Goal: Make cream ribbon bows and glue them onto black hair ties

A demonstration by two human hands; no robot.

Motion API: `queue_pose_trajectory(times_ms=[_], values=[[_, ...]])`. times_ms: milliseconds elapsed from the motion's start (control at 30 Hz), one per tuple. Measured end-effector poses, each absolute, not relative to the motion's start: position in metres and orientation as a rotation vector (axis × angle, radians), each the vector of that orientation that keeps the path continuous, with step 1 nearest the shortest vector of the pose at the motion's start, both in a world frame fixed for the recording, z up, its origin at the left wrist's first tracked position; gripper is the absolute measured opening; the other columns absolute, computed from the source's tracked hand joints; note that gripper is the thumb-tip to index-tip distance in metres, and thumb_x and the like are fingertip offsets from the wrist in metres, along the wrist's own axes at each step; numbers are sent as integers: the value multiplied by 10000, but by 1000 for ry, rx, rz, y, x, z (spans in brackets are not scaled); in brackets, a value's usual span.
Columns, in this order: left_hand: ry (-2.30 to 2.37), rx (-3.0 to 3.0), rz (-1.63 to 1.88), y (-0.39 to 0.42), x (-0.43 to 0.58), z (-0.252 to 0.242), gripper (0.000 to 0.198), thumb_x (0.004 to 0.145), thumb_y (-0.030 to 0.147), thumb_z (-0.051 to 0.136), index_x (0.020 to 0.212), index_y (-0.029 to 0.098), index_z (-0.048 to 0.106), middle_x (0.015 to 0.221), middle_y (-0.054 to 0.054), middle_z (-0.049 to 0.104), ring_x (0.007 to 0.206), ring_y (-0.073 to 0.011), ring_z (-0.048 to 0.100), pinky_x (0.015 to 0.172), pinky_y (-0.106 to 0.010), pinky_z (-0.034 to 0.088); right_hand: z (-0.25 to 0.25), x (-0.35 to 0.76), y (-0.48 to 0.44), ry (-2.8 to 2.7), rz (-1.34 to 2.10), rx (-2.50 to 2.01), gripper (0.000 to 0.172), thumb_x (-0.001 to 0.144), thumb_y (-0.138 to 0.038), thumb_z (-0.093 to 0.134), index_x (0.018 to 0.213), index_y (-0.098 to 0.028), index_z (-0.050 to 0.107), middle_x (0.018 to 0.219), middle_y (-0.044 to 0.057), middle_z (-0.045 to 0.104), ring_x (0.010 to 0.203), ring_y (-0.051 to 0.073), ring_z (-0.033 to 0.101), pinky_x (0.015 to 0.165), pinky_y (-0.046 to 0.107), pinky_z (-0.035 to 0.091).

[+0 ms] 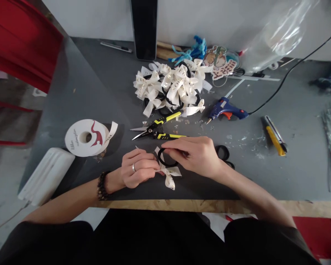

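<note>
My left hand (140,167), with a ring and a beaded bracelet, is closed on a cream ribbon bow (170,176) near the table's front edge. Between thumb and fingers, my right hand (194,154) pinches a black hair tie (162,159) that meets the bow's knot. Just beyond both hands lie scissors (154,130) with yellow-and-black handles, blades apart and pointing left. A pile of finished-looking ribbon bows on black bands (173,86) is heaped farther back. Loose black hair ties (223,152) rest beside my right wrist, partly hidden by it.
A ribbon spool (74,138) stands left, near a white box-shaped device (46,176) with a cable. On the right are a blue glue gun (227,109) with its black cord (283,81) and a yellow utility knife (275,136). A dark phone (144,29) leans against the wall.
</note>
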State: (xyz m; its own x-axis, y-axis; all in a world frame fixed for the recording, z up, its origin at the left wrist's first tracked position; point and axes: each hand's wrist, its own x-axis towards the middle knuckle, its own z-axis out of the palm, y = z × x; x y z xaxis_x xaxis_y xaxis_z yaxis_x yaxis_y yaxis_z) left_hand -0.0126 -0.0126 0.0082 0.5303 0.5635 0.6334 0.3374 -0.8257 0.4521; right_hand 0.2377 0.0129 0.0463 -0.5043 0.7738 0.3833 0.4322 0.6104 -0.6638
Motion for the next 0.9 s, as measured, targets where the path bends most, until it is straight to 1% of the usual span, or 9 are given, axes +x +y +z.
queue_pose_trajectory(times_ms=[33, 100, 233, 400, 500, 667, 733, 833, 900], values=[[662, 2566, 1254, -14, -12, 7, 120, 1067, 263, 603, 949, 250, 587, 872, 19, 841, 841, -163, 814, 773, -321, 616, 46, 237, 13, -2141, 645, -958, 131, 989, -142, 699, 1022, -186, 817, 854, -5, 826, 668, 103, 738, 650, 211, 559], [646, 2600, 1338, -14, -12, 6, 124, 1063, 235, 610, 942, 228, 583, 865, -12, 835, 824, -170, 807, 754, -330, 598, 46, 235, 11, -2123, 644, -991, 105, 962, -139, 705, 980, -182, 799, 788, -21, 799, 602, 86, 692, 613, 203, 541], [699, 2612, 1362, -11, -10, 7, 146, 1065, 233, 600, 923, 234, 566, 835, 7, 819, 785, -153, 797, 723, -317, 569, 49, 232, 8, -2115, 571, -1005, 110, 951, -126, 683, 933, -181, 777, 720, -29, 762, 545, 76, 636, 591, 208, 525], [719, 2603, 1336, -10, -8, 8, 110, 1031, 205, 625, 941, 245, 576, 844, 21, 821, 769, -146, 794, 722, -304, 557, 55, 232, 6, -2104, 468, -965, 143, 924, -81, 687, 897, -191, 775, 680, -49, 738, 533, 70, 624, 571, 206, 515], [709, 2586, 1367, -9, -5, 7, 87, 1016, 187, 635, 964, 232, 583, 830, 0, 820, 743, -156, 786, 709, -307, 557, 55, 233, 6, -2109, 445, -961, 155, 921, -83, 682, 881, -200, 775, 676, -56, 733, 522, 66, 615, 565, 205, 522], [672, 2577, 1379, -7, -3, 9, 87, 1039, 180, 605, 966, 217, 574, 800, -21, 817, 714, -164, 775, 689, -319, 554, 53, 232, 5, -2152, 332, -954, 184, 921, -82, 665, 854, -215, 774, 635, -63, 707, 553, 85, 648, 545, 223, 516], [678, 2576, 1365, -7, -3, 9, 92, 1041, 185, 603, 964, 224, 572, 810, -10, 820, 715, -158, 777, 697, -318, 549, 53, 232, 5, -2145, 331, -957, 187, 921, -83, 664, 854, -219, 774, 644, -65, 719, 550, 80, 645, 555, 217, 523], [734, 2551, 1346, -7, -1, 7, 99, 1019, 197, 659, 973, 239, 581, 819, 24, 818, 715, -136, 775, 707, -301, 534, 53, 232, 5, -2136, 355, -972, 196, 925, -84, 656, 848, -220, 775, 646, -65, 720, 528, 69, 620, 558, 208, 523], [781, 2544, 1344, -7, 0, 5, 92, 1016, 210, 683, 998, 241, 598, 822, 33, 815, 714, -122, 770, 715, -293, 526, 53, 232, 5, -2154, 343, -967, 201, 928, -83, 650, 847, -216, 777, 630, -65, 703, 540, 74, 626, 556, 212, 516]])
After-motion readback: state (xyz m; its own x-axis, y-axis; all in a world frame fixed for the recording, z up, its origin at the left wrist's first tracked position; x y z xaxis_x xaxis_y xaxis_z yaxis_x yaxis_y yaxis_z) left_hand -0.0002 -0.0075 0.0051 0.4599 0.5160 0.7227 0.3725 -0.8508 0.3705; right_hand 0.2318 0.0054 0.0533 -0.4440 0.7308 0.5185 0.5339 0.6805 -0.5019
